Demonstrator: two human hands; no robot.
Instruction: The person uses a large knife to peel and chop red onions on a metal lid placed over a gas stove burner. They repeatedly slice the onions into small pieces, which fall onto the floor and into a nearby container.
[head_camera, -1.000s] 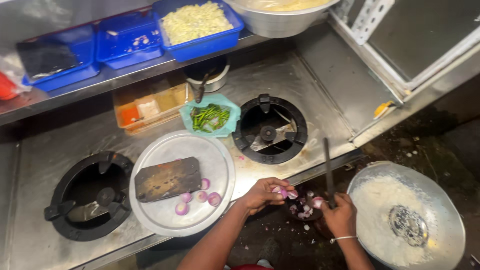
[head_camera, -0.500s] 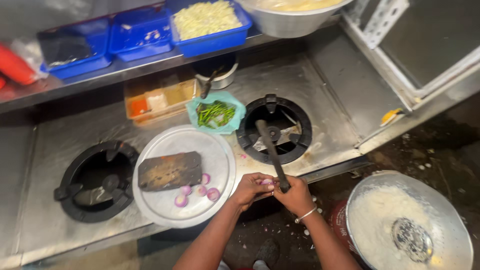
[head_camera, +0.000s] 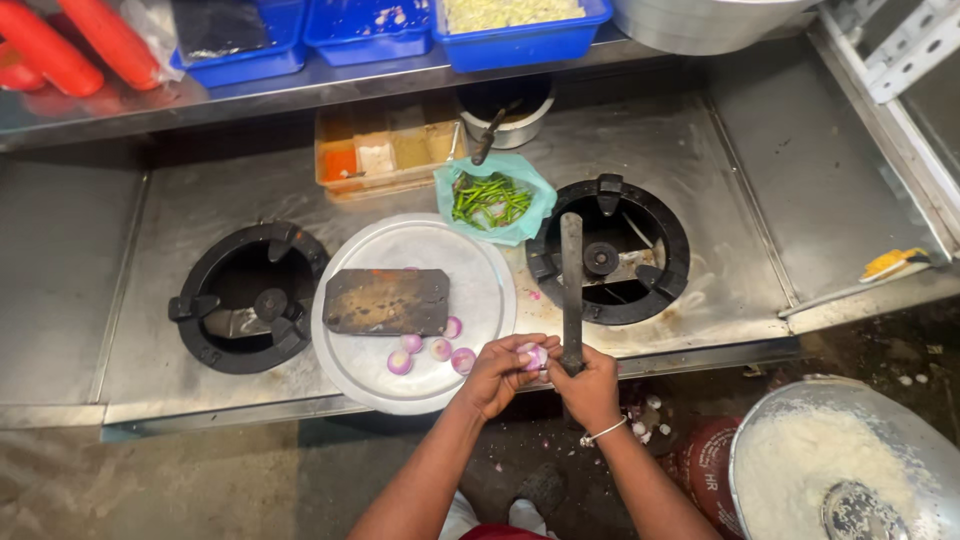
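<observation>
My left hand (head_camera: 497, 373) holds a small peeled pink onion (head_camera: 531, 355) at the front edge of the steel counter. My right hand (head_camera: 590, 388) grips the handle of a long dark knife (head_camera: 571, 285), whose blade points away over the right burner (head_camera: 608, 261). Just left of my hands a round steel plate (head_camera: 350, 362) carries a dark rectangular chopping block (head_camera: 386, 301) and several peeled onions (head_camera: 430, 350) along its near side.
A second burner (head_camera: 247, 306) sits at the left. Behind the plate are a green bag of chillies (head_camera: 489, 201), a spice tray (head_camera: 385, 152) and a small pot (head_camera: 505, 108). Blue tubs (head_camera: 520, 30) line the shelf. A big bowl of white rice (head_camera: 835, 465) stands low right.
Both hands have come up from beside the rice bowl to the counter's front edge. The knife now stands pointing away over the right burner. The view has moved closer.
</observation>
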